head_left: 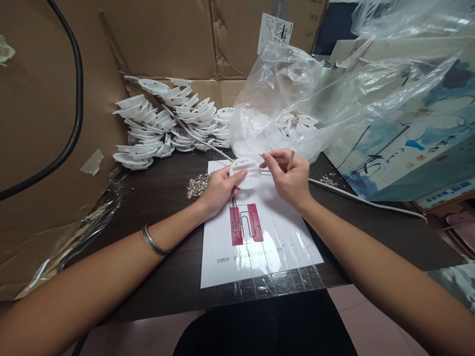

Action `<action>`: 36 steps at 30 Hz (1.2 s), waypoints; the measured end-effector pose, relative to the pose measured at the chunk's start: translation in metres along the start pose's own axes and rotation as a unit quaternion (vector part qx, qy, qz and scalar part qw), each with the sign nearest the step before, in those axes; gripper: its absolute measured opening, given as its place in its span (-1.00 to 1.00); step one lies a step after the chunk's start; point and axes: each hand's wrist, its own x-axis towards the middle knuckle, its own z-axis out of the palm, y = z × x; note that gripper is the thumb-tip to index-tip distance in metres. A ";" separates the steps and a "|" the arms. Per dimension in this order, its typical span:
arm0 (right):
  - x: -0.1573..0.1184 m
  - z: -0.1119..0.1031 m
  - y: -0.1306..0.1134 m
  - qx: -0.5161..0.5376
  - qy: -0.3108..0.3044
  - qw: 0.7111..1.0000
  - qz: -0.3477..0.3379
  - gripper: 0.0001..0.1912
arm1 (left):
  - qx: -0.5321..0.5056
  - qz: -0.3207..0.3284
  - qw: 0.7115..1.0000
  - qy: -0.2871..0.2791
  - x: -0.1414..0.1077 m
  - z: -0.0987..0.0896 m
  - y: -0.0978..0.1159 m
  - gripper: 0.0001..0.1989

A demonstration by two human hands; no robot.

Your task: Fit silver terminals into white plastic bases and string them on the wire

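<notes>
Disc is wht, rnd, w/ sm. reddish mark nr edge.

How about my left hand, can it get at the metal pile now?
Probably yes: the metal pile lies right beside the left hand with nothing visible between, though that hand is holding the white disc.

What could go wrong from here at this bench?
1. The loose metal pieces lie right by the left hand; a nudge might scatter them.
2. The white cable passes the leaning stacks of white parts; if it touches them, a tug could topple some.
3. The right hand holds a tan stick near the white disc; a slip might mark the disc.
</notes>
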 end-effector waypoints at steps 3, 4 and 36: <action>-0.001 0.000 -0.002 0.009 -0.037 0.999 0.009 -0.79 | 0.006 -0.010 1.000 0.005 0.000 0.001 0.000 -0.82; -0.001 0.000 -0.002 0.006 -0.046 0.999 0.012 -0.79 | 0.005 -0.014 1.000 0.009 0.000 0.001 0.000 -0.82; -0.004 -0.001 -0.004 -0.027 -0.089 0.995 -0.031 -0.79 | 0.024 -0.002 1.000 0.013 0.002 -0.002 -0.005 -0.82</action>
